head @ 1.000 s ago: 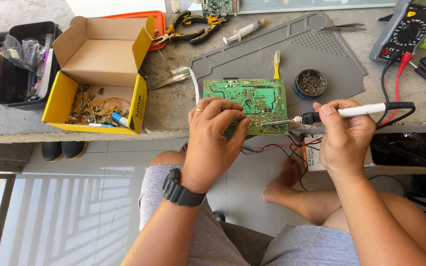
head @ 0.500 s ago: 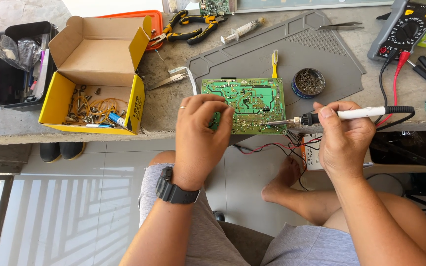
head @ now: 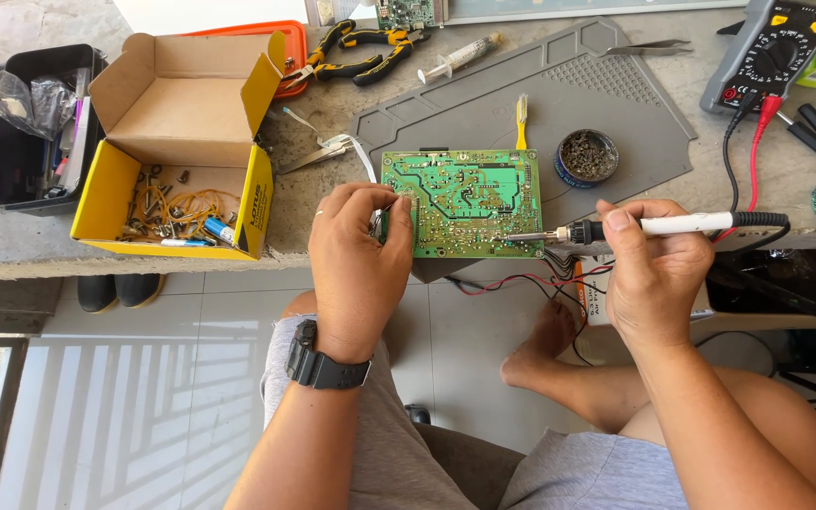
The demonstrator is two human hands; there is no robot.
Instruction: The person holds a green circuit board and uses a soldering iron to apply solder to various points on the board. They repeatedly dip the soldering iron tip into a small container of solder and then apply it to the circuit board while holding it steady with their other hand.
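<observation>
A green circuit board (head: 465, 201) lies solder side up on a grey work mat (head: 559, 94), at the near edge of the stone bench. My left hand (head: 356, 260), with a black watch on the wrist, pinches the board's left edge. My right hand (head: 649, 269) grips a white-handled soldering iron (head: 616, 228), held level, with its tip at the board's lower right corner. Red and black wires (head: 521, 280) hang below the board.
An open yellow cardboard box (head: 177, 165) of small parts stands at the left, beside a black bin (head: 25, 127). Pliers (head: 356, 52), a syringe (head: 460, 57), tweezers (head: 649, 45), a round tin (head: 586, 157), a small yellow brush (head: 521, 118) and a multimeter (head: 772, 47) lie around the mat.
My left hand slid from the middle of the board to its left edge, uncovering the board. The soldering iron stayed near the lower right corner.
</observation>
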